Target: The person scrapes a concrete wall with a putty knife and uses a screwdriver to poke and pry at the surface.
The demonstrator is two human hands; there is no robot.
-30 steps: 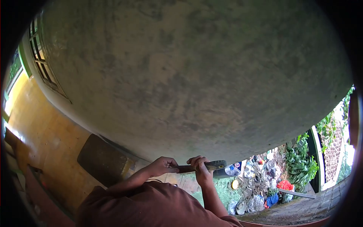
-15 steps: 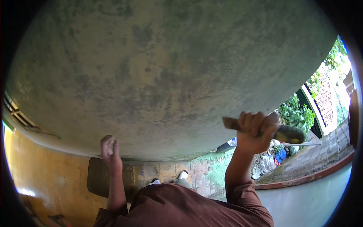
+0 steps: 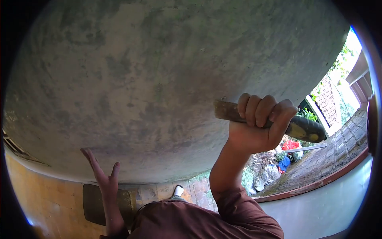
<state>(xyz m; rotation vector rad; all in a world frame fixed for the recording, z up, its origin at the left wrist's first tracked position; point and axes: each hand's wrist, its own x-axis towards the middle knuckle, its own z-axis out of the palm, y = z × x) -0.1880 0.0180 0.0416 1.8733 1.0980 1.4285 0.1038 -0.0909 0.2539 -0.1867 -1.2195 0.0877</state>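
Observation:
A large wall [image 3: 131, 87] with dark, blotchy patches fills most of the head view. My right hand [image 3: 262, 119] is wrapped round a dark tool with a long handle [image 3: 306, 129]; its flat, worn end points left, close to the wall. Whether that end touches the wall I cannot tell. Lower left, my left hand [image 3: 104, 171] has its fingers stretched upward and its thumb apart, holding nothing, near the foot of the wall.
A dark rounded board or seat [image 3: 93, 203] lies below my left hand on the tan floor [image 3: 47, 195]. A shoe [image 3: 178, 191] shows at bottom centre. Right of the wall are rubble, blue cloth [image 3: 283, 163], red cloth [image 3: 291, 145], plants and a red-edged ledge [image 3: 318, 184].
My right hand has moved up and left with the tool. My left hand has moved down and left, and its fingers have spread. The view has shifted.

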